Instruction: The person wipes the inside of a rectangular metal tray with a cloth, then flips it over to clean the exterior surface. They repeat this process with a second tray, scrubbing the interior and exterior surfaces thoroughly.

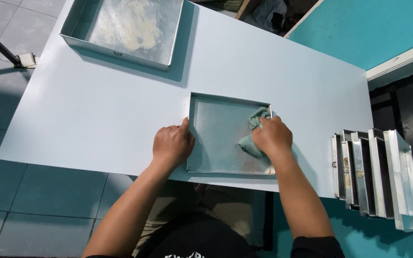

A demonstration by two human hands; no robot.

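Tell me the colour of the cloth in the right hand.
The cloth is pale green, bunched under the right hand inside the metal tray; head view.

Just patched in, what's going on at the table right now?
A person is working on a square metal pan at the near edge of the white table. The left hand steadies the pan's left rim, while the right hand presses a green cloth against the inside of the pan near its right wall. A second, larger pan smeared with a pale coating sits at the far left corner. A row of more pans stands on edge at the right.
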